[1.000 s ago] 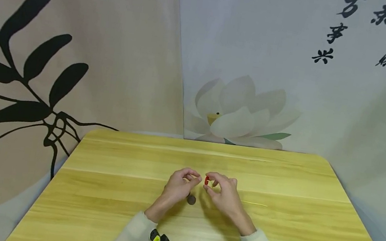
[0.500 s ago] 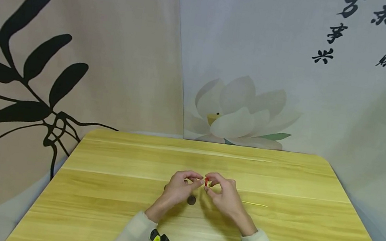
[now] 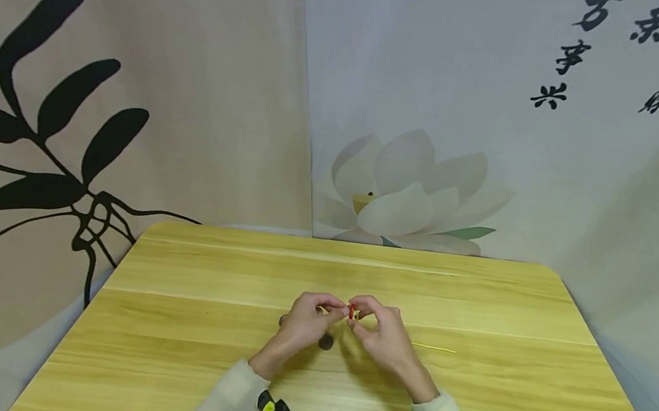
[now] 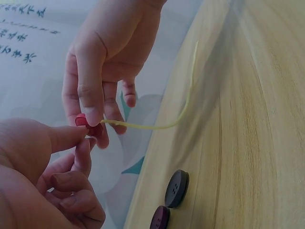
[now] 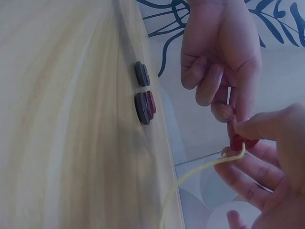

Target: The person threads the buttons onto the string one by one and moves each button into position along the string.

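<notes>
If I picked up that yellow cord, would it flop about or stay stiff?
Probably floppy: the yellow cord bends sharply beside the red piece. Perhaps slightly springy, since its free length curves smoothly. Likely light, being thin.

The tabletop (image 3: 193, 340) is yellowish wood, its grain and paler bands running left to right, its far corners rounded. Slightly left of the middle lies a round dark button (image 3: 326, 341); farther and to its left a second button (image 3: 281, 321) shows only in part. The left wrist view has a maroon button (image 4: 159, 218) just beside a dark, pierced one. The right wrist view shows two groups, stacked or merely overlapping, unclear which.
</notes>
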The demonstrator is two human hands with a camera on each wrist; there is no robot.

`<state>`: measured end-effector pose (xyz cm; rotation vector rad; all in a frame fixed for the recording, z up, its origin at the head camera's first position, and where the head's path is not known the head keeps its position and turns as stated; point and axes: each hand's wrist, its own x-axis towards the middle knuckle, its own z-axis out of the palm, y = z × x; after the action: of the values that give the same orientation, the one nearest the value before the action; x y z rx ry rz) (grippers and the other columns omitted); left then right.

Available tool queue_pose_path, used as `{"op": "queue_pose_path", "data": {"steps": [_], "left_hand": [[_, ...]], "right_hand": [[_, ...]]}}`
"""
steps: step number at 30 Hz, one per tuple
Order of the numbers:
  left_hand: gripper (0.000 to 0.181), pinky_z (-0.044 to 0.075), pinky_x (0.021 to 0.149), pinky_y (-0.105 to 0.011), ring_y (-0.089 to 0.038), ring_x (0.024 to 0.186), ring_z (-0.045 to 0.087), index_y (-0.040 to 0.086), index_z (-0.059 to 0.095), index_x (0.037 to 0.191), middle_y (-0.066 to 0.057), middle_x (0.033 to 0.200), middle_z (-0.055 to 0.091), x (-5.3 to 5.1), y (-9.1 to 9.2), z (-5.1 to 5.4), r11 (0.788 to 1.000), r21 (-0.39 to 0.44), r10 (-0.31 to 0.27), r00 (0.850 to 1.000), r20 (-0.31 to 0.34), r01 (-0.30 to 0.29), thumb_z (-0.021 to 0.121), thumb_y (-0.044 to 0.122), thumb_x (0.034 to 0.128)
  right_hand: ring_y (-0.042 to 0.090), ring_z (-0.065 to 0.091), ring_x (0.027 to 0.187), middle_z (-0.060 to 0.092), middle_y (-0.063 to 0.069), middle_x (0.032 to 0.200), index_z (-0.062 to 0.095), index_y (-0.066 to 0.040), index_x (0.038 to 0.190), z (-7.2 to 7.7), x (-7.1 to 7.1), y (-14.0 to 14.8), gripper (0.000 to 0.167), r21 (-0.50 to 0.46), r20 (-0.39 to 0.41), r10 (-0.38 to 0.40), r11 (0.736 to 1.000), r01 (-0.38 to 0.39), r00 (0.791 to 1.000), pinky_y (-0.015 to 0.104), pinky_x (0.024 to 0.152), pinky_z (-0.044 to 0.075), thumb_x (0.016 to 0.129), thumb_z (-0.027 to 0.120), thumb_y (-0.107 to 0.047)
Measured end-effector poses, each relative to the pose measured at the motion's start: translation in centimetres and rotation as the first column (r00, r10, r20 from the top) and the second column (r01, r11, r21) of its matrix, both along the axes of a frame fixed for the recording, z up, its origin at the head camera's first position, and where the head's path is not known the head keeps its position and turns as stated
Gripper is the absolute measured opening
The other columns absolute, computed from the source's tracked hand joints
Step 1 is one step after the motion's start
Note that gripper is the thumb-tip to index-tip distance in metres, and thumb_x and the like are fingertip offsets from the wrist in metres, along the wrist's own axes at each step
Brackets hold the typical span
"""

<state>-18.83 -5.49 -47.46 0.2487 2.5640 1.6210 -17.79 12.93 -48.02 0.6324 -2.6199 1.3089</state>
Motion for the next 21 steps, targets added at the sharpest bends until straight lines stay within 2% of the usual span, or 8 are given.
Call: {"op": "queue_pose_path", "data": {"steps": [8,21], "left_hand": [[0.013,0.040,0.066,-0.029,-0.013,0.076,0.053,0.017,0.077,0.090,0.004,0.088,0.068,0.00,0.05,0.04,1.000,0.011,0.009,1.000,-0.013,-0.008,0.070,0.029,0.0927],[0.013,0.040,0.066,-0.028,-0.013,0.076,0.053,0.017,0.075,0.088,0.005,0.084,0.066,0.01,0.06,0.13,1.000,0.010,0.025,0.999,-0.031,-0.025,0.070,0.028,0.0927]], "right_hand": [[0.017,0.065,0.092,0.073,0.001,0.096,0.066,-0.014,0.114,0.16,0.03,-0.09,0.029,-0.005,0.008,0.011,1.000,-0.011,1.000,0.049,0.097,0.033,0.087,0.075,-0.008],[0.019,0.065,0.093,0.072,-0.003,0.096,0.066,-0.017,0.114,0.15,0.03,-0.18,0.031,-0.004,0.014,0.005,1.000,-0.005,1.000,0.049,0.097,0.033,0.086,0.076,-0.008]]}}
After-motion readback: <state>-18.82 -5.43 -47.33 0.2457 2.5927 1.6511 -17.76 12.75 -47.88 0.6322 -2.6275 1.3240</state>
